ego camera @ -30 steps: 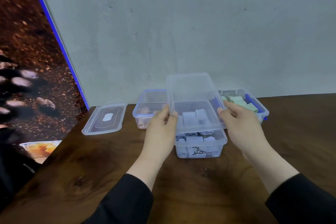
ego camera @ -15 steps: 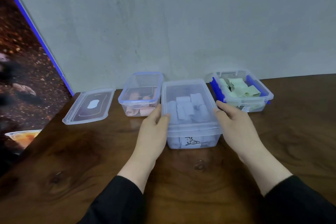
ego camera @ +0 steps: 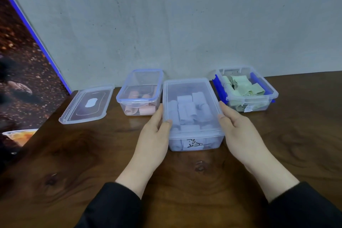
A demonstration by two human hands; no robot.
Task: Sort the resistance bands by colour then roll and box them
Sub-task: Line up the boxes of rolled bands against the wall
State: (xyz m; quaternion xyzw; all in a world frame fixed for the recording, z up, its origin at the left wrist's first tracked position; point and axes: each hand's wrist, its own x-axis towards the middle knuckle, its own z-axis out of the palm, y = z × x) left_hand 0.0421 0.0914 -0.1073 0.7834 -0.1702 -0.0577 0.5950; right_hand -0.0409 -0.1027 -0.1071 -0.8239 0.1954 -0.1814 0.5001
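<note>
Both hands are on the middle box [ego camera: 192,114], one on each long side. The left hand [ego camera: 153,135] has its thumb hooked over the lid's left rim with the fingers down along the wall, so it's gripping that side. The right hand [ego camera: 240,133] mirrors it on the right rim, thumb on top at the edge, fingers tucked out of sight behind the box wall. Both wrists come up from the near edge of the desk [ego camera: 92,153] in black sleeves [ego camera: 114,207].

That box has its clear lid [ego camera: 190,89] sitting flat on top, and through it you can see rolled blue bands [ego camera: 187,111] packed inside. There's a black scribble on a label on its near wall.

Just beside it on the left, close to the wall, is a smaller box [ego camera: 139,94] with a blue-rimmed lid on and pink rolls [ego camera: 146,110] inside. Its right wall is near the left hand's fingertips, can't tell if they touch. Further left, by the desk's back left corner, a loose lid [ego camera: 87,104] lies flat on its own. To the right by the back edge sits an open box [ego camera: 246,89] with blue clips, holding green bands [ego camera: 242,87] that look loosely rolled. It's apart from the right hand.
</note>
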